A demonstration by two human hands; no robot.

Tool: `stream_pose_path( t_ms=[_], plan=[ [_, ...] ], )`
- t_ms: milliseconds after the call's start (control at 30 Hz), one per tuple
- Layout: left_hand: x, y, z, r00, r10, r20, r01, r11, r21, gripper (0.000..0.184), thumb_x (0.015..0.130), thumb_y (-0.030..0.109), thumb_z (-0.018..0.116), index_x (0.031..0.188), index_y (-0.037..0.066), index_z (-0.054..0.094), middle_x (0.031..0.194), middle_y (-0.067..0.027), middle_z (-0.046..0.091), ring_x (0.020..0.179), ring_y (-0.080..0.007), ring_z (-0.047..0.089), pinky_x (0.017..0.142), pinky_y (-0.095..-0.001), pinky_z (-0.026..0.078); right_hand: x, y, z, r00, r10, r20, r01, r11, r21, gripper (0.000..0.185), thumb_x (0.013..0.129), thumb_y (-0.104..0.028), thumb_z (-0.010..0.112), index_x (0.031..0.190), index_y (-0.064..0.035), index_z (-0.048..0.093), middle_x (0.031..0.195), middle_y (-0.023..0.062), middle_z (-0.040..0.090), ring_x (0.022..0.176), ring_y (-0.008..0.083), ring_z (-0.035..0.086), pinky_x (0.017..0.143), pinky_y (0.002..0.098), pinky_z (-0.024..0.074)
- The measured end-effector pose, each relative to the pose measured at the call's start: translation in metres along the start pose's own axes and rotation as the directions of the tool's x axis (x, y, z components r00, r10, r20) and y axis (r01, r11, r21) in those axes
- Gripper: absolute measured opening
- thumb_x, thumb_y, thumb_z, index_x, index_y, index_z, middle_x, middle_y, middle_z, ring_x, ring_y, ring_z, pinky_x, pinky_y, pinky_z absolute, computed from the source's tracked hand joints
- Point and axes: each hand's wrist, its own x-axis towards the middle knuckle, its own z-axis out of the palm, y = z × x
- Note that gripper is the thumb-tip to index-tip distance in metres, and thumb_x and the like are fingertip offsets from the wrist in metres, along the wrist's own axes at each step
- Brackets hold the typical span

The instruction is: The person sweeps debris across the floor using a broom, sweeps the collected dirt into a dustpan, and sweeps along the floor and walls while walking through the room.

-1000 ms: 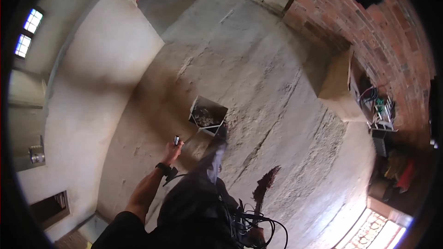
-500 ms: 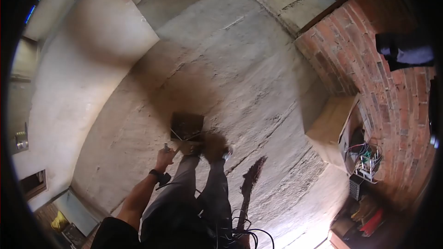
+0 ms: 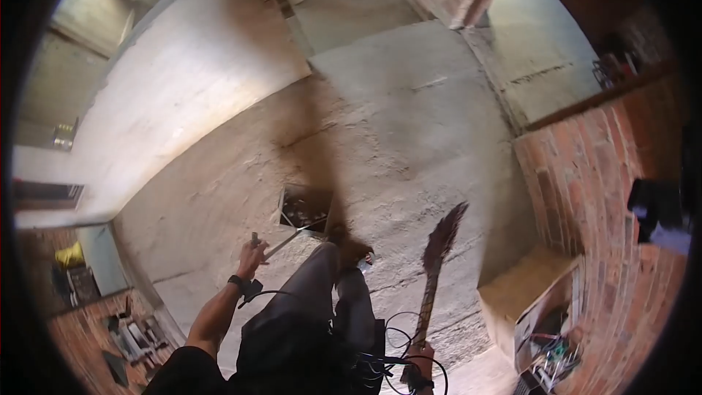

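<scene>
The dustpan (image 3: 283, 208), dark inside, is just ahead of the person's legs (image 3: 300, 292), its handle (image 3: 281, 246) gripped by the left hand (image 3: 252, 256), arm stretched forward. The broom (image 3: 436, 257) now shows farther forward than half a second ago, well apart from the dustpan, so the two seem not to be working together; the right hand (image 3: 419, 357), low beside the body, is closed round its stick.

The head camera looks down over the floor (image 3: 398, 132).
</scene>
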Motion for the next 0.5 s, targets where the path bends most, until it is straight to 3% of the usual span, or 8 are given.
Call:
stream_pose_path(
  t_ms=[67,100,167,400,467,500],
  plan=[
    [-0.008,0.021,0.010,0.999,0.030,-0.027,-0.030,0.999,-0.025,0.028,0.099,0.027,0.061,0.095,-0.001,0.063,0.060,-0.0023,0.052,0.051,-0.0125,0.054,0.050,-0.0339,0.057,0.021,-0.064,-0.010,0.994,0.103,0.034,-0.107,0.986,0.129,0.029,0.080,-0.014,0.078,0.096,-0.0018,0.056,0.068,0.0063,0.061,0.051,0.0165,0.060,0.047,0.0324,0.0497],
    [-0.005,0.021,0.014,0.999,0.018,-0.042,-0.020,0.999,-0.041,0.028,0.099,0.027,0.061,0.095,-0.001,0.063,0.060,-0.0023,0.052,0.051,-0.0125,0.054,0.050,-0.0339,0.057,0.035,-0.088,-0.016,0.994,0.098,0.041,-0.101,0.989,0.106,0.029,0.080,-0.014,0.078,0.096,-0.0018,0.056,0.068,0.0063,0.061,0.051,0.0165,0.060,0.047,0.0324,0.0497],
    [0.008,0.028,0.024,0.998,-0.005,-0.070,0.000,0.997,-0.081,0.027,0.098,0.026,0.062,0.095,-0.001,0.064,0.059,-0.0028,0.053,0.050,-0.0130,0.054,0.050,-0.0335,0.056,0.064,-0.132,-0.027,0.993,-0.057,0.108,0.054,0.998,0.024,0.026,0.082,-0.009,0.076,0.096,-0.0038,0.055,0.067,0.0056,0.060,0.051,0.0164,0.062,0.045,0.0315,0.0513],
    [0.073,0.078,0.067,0.989,-0.091,-0.119,0.068,0.980,-0.187,0.026,0.097,0.025,0.065,0.093,-0.001,0.066,0.059,-0.0027,0.054,0.049,-0.0128,0.056,0.052,-0.0366,0.059,0.098,-0.292,-0.048,0.962,-0.075,0.264,0.068,0.997,0.037,0.031,0.079,-0.012,0.077,0.099,-0.0005,0.055,0.069,0.0096,0.063,0.054,0.0186,0.063,0.050,0.0344,0.0532],
    [0.090,0.105,0.075,0.991,-0.073,-0.113,0.053,0.985,-0.166,0.026,0.097,0.025,0.065,0.093,-0.001,0.066,0.059,-0.0027,0.054,0.049,-0.0128,0.056,0.052,-0.0367,0.059,0.140,-0.321,-0.053,0.946,-0.082,0.314,0.094,0.995,-0.022,0.033,0.078,-0.013,0.077,0.102,-0.0005,0.057,0.071,0.0107,0.065,0.059,0.0193,0.065,0.053,0.0353,0.0539],
    [0.092,0.115,0.075,0.994,-0.059,-0.095,0.047,0.991,-0.122,0.026,0.097,0.025,0.066,0.092,-0.001,0.065,0.059,-0.0026,0.054,0.049,-0.0127,0.055,0.052,-0.0367,0.059,0.153,-0.348,-0.050,0.966,-0.109,0.234,0.164,0.958,-0.233,0.034,0.078,-0.014,0.078,0.102,-0.0006,0.057,0.072,0.0117,0.066,0.060,0.0204,0.065,0.055,0.0359,0.0541]
  ],
)
